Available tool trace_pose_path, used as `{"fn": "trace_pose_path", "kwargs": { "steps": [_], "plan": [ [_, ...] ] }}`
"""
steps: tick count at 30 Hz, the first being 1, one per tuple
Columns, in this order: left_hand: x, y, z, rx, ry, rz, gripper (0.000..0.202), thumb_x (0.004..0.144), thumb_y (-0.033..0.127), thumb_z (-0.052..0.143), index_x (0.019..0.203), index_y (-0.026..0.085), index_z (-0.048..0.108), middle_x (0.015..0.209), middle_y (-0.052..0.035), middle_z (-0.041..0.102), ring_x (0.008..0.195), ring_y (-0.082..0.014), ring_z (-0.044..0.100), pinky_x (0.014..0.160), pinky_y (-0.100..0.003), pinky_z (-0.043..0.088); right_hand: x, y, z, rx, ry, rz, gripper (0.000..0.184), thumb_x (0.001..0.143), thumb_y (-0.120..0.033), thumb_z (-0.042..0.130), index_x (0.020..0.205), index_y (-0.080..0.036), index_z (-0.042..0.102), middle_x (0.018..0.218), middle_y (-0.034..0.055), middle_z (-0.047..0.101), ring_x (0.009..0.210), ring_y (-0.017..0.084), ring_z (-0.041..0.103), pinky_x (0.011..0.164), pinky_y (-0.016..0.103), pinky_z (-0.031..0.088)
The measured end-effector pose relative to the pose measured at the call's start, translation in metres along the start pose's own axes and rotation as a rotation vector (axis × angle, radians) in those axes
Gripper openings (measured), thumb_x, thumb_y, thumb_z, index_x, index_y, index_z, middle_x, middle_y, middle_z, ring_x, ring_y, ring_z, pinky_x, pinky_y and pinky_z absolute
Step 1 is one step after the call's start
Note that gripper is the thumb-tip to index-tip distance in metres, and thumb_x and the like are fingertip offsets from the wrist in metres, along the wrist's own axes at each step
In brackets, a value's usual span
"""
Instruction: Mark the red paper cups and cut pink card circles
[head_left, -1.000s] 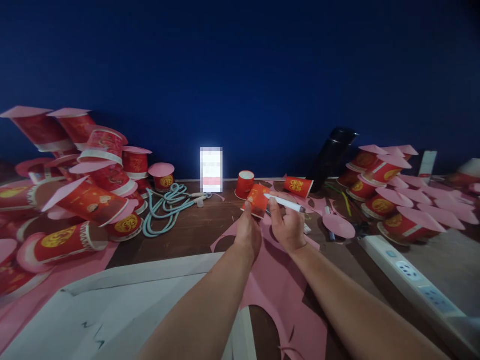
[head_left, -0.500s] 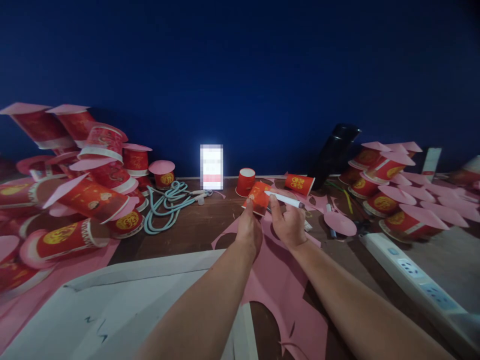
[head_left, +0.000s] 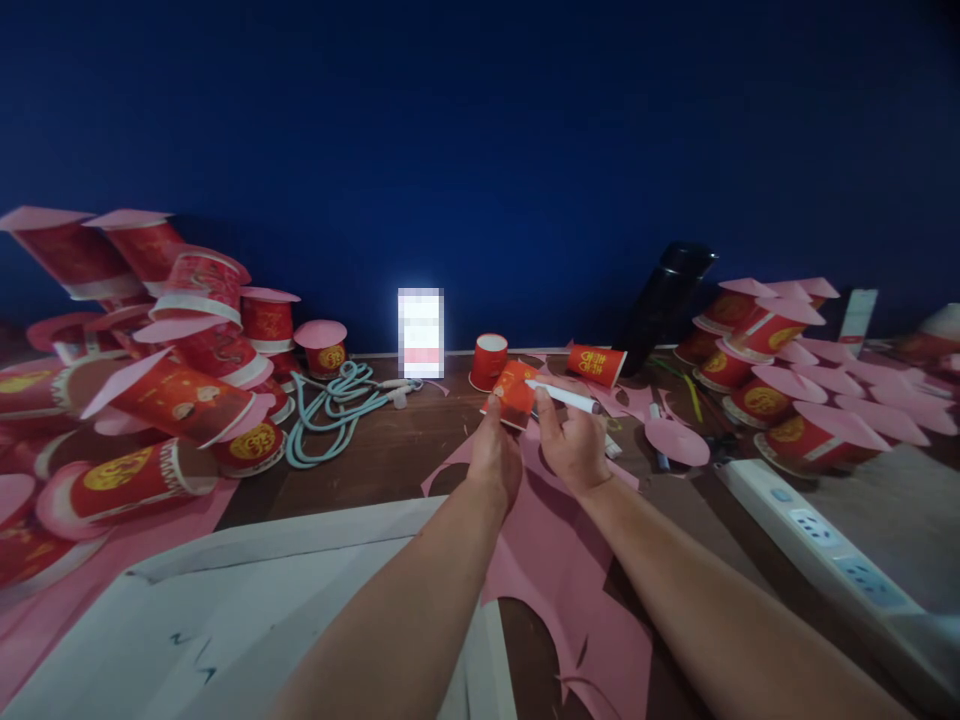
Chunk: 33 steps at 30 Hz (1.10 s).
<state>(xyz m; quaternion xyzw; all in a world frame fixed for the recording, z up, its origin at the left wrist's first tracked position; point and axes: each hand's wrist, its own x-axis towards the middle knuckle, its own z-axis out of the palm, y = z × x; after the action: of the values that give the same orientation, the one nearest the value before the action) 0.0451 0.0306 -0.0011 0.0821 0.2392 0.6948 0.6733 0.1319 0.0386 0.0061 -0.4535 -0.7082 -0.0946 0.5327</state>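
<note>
My left hand [head_left: 493,455] is closed around a red paper cup [head_left: 512,397] with gold printing, tilted over the table. In my right hand [head_left: 574,440] is a white marker [head_left: 564,395] with a dark end, held like a pen. Its tip points left and appears to meet the cup's side; whether it touches is too small to tell. Just behind the held cup another red paper cup [head_left: 490,364] stands with a white top. A further red cup with gold characters [head_left: 597,364] lies on its side to the right. Cut pink paper [head_left: 547,540] lies beneath my hands.
Red cups with pink paper discs pile up at left [head_left: 196,285] and right [head_left: 772,330]. A coiled light-blue cable [head_left: 330,420], lit screen [head_left: 421,335] and leaning black bottle [head_left: 671,300] line the back. A white box lid [head_left: 247,620] and power strip [head_left: 817,530] lie nearer.
The view has shifted slightly, so most things sit a little further left. Both hands keep their grips; the marker's tip has barely moved against the cup.
</note>
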Motion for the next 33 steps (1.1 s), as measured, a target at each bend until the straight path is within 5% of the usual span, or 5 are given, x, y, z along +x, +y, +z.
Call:
{"fn": "trace_pose_path", "kwargs": {
  "steps": [33],
  "plan": [
    [0.004, 0.0052, -0.0069, -0.096, 0.064, -0.061, 0.026, 0.089, 0.033, 0.051, 0.103, 0.016, 0.066, 0.12, -0.0086, 0.065, 0.111, -0.016, 0.06, 0.096, -0.025, 0.046, -0.0009, -0.0009, -0.0002, -0.003, 0.0, -0.007, 0.021, 0.091, -0.029, 0.05, 0.102, -0.018, 0.064, 0.102, 0.0095, 0.071, 0.096, 0.021, 0.065, 0.084, 0.036, 0.051]
  ]
}}
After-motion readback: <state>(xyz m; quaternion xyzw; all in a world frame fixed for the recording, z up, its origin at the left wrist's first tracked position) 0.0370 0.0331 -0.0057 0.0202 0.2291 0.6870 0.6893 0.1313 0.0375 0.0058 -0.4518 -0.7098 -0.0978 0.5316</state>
